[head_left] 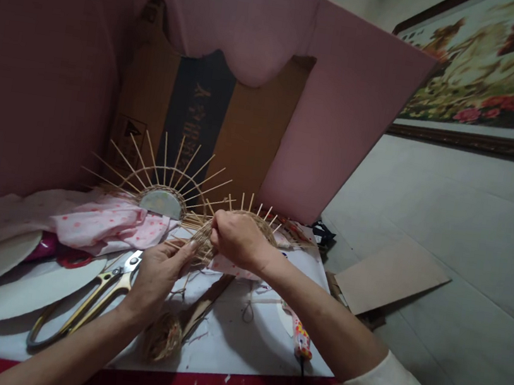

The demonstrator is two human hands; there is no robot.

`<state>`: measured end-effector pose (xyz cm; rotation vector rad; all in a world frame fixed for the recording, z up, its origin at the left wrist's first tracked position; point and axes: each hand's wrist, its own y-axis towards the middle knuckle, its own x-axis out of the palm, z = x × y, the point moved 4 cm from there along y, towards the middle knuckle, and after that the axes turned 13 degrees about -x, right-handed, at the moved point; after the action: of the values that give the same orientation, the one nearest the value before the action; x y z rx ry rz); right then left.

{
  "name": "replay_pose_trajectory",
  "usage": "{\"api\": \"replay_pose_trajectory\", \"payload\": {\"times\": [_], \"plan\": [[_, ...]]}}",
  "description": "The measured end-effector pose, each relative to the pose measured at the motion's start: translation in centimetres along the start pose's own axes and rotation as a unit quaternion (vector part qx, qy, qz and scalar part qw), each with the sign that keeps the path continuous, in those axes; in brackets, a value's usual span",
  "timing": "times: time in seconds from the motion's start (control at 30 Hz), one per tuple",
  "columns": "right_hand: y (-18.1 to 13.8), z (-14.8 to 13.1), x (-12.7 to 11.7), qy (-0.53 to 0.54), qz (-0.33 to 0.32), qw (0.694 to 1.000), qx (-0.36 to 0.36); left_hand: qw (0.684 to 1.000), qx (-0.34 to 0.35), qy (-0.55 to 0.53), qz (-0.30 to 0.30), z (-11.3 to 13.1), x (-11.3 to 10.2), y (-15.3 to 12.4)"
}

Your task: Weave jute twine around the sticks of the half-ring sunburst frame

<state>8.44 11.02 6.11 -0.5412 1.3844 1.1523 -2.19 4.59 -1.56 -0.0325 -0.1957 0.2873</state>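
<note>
A piece of woven twine (205, 246) with thin wooden sticks jutting from its rim is between my hands above the table. My left hand (160, 271) pinches its lower left edge between thumb and fingers. Over its upper part, my right hand (237, 236) is closed in a fist; what those fingers grip is hidden. Behind them stands a half-round frame (163, 202) with sticks fanning out like rays. Gold-handled scissors (97, 305) lie beside my left forearm. A ball of twine (164, 337) rests below my hands.
Pink dotted cloth (100, 221) is bunched at the left, near pale oval boards (27, 291). At the right lies a patterned handled tool (301, 339) with a black cord. A pink panel (346, 103) and a cardboard box (256, 129) rise behind the white-covered table (244, 350).
</note>
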Motion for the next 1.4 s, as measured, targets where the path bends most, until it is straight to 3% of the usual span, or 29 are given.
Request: {"api": "replay_pose_trajectory", "payload": {"times": [0.2,0.3,0.4,0.53,0.7,0.9,1.13,1.4], "plan": [[-1.5,3.3,-0.4,-0.026,0.048,0.994,0.089,1.000,-0.022,-0.001,0.002,-0.6,0.0,0.0],[-3.0,5.0,-2.0,-0.016,0.132,0.983,0.126,0.999,-0.033,0.000,0.002,-0.9,-0.1,0.1],[-3.9,4.7,-2.5,0.063,0.204,0.971,0.104,0.999,-0.038,0.001,0.005,-1.0,-0.1,0.3],[-3.5,2.0,-1.0,0.153,0.156,0.975,0.032,0.999,-0.043,0.003,0.015,-1.3,-0.2,0.4],[-2.9,0.6,0.3,0.160,0.122,0.979,0.032,0.999,-0.033,0.008,0.011,-1.3,-0.2,0.3],[-2.5,0.8,0.3,0.140,0.106,0.984,0.038,1.000,-0.029,0.002,0.003,-1.1,-0.1,0.1],[-1.4,0.5,0.1,0.114,0.035,0.993,0.012,0.999,-0.031,-0.005,-0.005,-0.9,0.0,-0.1],[-1.1,-0.1,1.5,-0.024,0.003,0.999,-0.034,1.000,-0.030,0.004,-0.005,-1.0,-0.1,0.1]]}}
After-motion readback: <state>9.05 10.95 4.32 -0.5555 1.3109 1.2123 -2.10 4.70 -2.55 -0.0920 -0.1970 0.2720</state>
